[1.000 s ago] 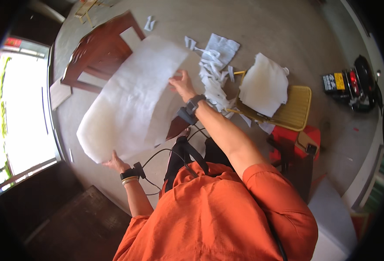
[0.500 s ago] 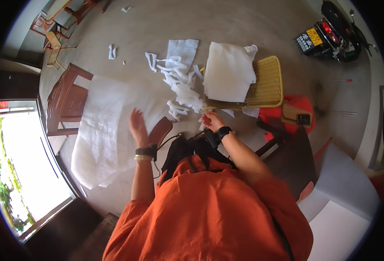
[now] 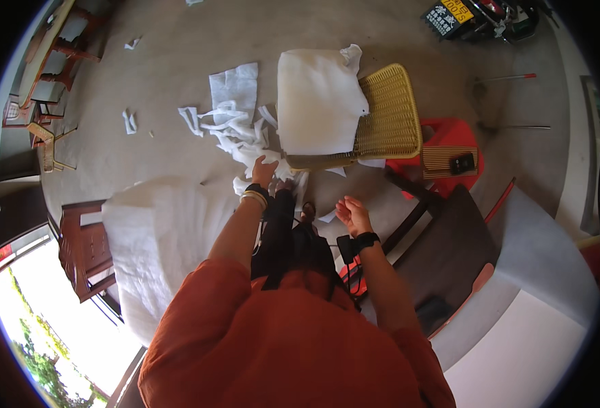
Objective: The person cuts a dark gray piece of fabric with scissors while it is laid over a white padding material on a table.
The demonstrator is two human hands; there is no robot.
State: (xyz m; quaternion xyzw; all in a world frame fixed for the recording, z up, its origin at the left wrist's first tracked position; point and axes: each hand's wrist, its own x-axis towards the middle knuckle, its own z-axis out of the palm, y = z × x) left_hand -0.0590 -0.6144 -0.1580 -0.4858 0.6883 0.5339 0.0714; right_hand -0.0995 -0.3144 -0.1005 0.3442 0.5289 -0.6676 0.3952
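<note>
My left hand (image 3: 265, 171) reaches forward with fingers apart, just above the near end of a heap of white fabric strips (image 3: 235, 132). It holds nothing that I can see. To the right, my right hand (image 3: 354, 215) hangs in the air with loosely bent fingers and no visible object in it. A thick white sheet of padding (image 3: 320, 102) lies over a yellow woven chair (image 3: 396, 112) ahead of me. A larger white sheet (image 3: 157, 238) is draped at my left, partly over a brown wooden chair (image 3: 86, 248).
A red stool (image 3: 443, 129) carries a slatted mat and a dark phone (image 3: 462, 163). At my right stands a dark chair or bench (image 3: 443, 251). A flat white piece (image 3: 235, 88) lies beyond the strips. A motorcycle (image 3: 500, 17) is at the far right.
My view has turned and I stand more upright, away from the left-hand sheet. My left hand has swung from beside that sheet toward the strips; my right hand has drawn back from the woven chair.
</note>
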